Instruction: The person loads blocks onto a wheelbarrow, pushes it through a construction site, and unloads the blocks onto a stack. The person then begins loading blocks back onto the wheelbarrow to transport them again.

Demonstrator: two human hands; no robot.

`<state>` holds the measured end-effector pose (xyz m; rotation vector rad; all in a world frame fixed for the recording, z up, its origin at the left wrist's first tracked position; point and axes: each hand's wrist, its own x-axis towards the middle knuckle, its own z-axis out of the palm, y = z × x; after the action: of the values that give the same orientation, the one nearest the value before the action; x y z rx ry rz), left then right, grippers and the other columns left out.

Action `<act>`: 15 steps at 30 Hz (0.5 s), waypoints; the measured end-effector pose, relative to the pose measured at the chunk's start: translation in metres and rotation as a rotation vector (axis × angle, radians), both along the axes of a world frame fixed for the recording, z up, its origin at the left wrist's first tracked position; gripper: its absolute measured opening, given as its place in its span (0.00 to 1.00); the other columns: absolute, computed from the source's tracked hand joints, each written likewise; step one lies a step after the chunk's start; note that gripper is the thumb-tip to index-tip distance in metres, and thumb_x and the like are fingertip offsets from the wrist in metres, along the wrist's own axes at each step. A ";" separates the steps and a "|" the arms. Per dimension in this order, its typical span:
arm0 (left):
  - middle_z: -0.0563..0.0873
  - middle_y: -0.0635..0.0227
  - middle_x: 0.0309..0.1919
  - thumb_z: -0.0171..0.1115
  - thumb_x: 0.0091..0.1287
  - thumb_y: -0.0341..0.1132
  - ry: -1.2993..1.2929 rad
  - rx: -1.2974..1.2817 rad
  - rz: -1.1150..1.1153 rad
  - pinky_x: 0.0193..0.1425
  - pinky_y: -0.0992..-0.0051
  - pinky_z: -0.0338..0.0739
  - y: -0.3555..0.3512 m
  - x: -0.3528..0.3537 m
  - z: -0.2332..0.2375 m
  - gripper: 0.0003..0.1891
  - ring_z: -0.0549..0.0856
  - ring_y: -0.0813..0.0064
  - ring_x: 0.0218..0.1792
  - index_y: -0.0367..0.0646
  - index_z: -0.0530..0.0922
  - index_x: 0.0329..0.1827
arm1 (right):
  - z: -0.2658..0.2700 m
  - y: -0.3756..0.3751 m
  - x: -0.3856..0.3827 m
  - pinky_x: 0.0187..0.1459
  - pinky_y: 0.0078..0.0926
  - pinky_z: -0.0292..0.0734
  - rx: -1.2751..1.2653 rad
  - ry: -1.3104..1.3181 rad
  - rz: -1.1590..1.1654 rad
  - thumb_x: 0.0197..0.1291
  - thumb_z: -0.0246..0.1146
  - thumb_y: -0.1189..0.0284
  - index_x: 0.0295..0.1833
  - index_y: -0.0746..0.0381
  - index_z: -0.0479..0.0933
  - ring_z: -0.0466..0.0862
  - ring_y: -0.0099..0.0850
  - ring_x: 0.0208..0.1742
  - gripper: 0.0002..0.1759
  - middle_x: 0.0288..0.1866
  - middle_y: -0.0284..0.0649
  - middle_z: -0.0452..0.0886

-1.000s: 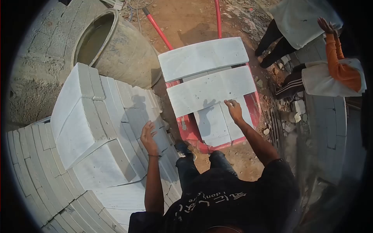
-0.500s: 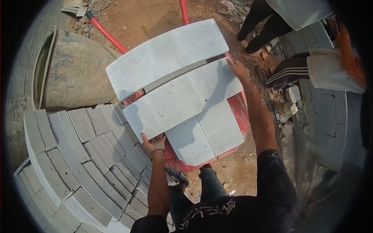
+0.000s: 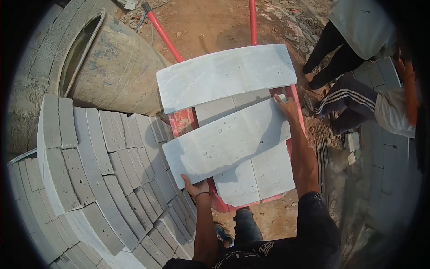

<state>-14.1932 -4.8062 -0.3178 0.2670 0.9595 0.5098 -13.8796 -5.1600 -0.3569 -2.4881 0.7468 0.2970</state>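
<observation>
Block [image 3: 233,139] slants lengthwise from lower left to upper right, clutched by left fingers [image 3: 185,180] and right fingers [image 3: 279,100].

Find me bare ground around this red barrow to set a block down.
Bare dirt shows between the two red handles, and between the barrow's near rim and your dark shirt. It is crowded left, with stacked blocks, and right, with rubble, rods and two co-workers.

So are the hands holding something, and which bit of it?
Yes, a long pale block. The left hand has its lower left corner, and the right hand grips the opposite end, near the top corner.
</observation>
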 end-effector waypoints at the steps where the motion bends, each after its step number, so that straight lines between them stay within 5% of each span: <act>1: 0.73 0.63 0.59 0.71 0.58 0.49 0.049 0.009 0.017 0.66 0.52 0.63 0.000 -0.016 0.008 0.35 0.70 0.58 0.60 0.44 0.68 0.65 | 0.005 0.008 -0.007 0.62 0.58 0.64 0.006 0.029 0.012 0.43 0.62 0.33 0.65 0.64 0.68 0.69 0.53 0.66 0.53 0.63 0.58 0.71; 7: 0.73 0.63 0.61 0.66 0.62 0.49 0.029 0.116 0.044 0.67 0.56 0.64 0.020 -0.079 0.084 0.34 0.70 0.60 0.62 0.44 0.65 0.67 | 0.039 0.062 -0.078 0.63 0.51 0.66 -0.060 0.097 -0.032 0.48 0.59 0.32 0.63 0.68 0.70 0.73 0.53 0.64 0.53 0.61 0.60 0.73; 9: 0.73 0.63 0.61 0.66 0.62 0.49 0.047 0.152 0.096 0.66 0.56 0.65 0.033 -0.085 0.128 0.34 0.71 0.60 0.63 0.43 0.65 0.68 | -0.002 0.051 -0.106 0.54 0.45 0.71 0.239 0.000 -0.094 0.53 0.56 0.33 0.51 0.72 0.78 0.79 0.47 0.51 0.47 0.47 0.55 0.81; 11: 0.73 0.62 0.61 0.67 0.62 0.47 -0.003 0.253 -0.023 0.65 0.59 0.66 0.050 -0.093 0.176 0.34 0.71 0.63 0.62 0.41 0.65 0.67 | -0.002 0.059 -0.143 0.40 0.39 0.66 0.497 0.001 -0.309 0.59 0.54 0.36 0.30 0.70 0.77 0.68 0.34 0.31 0.40 0.27 0.39 0.71; 13: 0.74 0.63 0.60 0.66 0.63 0.44 0.041 0.363 0.002 0.65 0.60 0.66 0.064 -0.120 0.214 0.33 0.72 0.65 0.62 0.41 0.65 0.67 | -0.003 0.076 -0.186 0.61 0.38 0.66 0.874 -0.082 -0.527 0.56 0.53 0.33 0.63 0.71 0.67 0.72 0.41 0.60 0.50 0.62 0.49 0.69; 14: 0.75 0.63 0.59 0.66 0.63 0.41 0.081 0.457 -0.048 0.65 0.61 0.66 0.070 -0.136 0.235 0.32 0.73 0.66 0.61 0.40 0.65 0.67 | 0.013 0.079 -0.205 0.68 0.43 0.58 0.997 0.006 -0.549 0.53 0.54 0.31 0.72 0.71 0.52 0.62 0.46 0.71 0.59 0.73 0.54 0.55; 15: 0.75 0.63 0.59 0.66 0.63 0.41 0.108 0.465 0.029 0.65 0.61 0.66 0.072 -0.158 0.260 0.32 0.73 0.66 0.61 0.40 0.65 0.67 | 0.055 0.104 -0.224 0.65 0.42 0.61 1.015 -0.015 -0.587 0.53 0.54 0.32 0.67 0.75 0.56 0.66 0.45 0.67 0.57 0.67 0.55 0.62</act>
<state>-14.3510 -4.7344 -0.0577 0.7047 0.9414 0.7490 -14.1038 -5.0558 -0.3017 -1.2635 0.9611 0.3237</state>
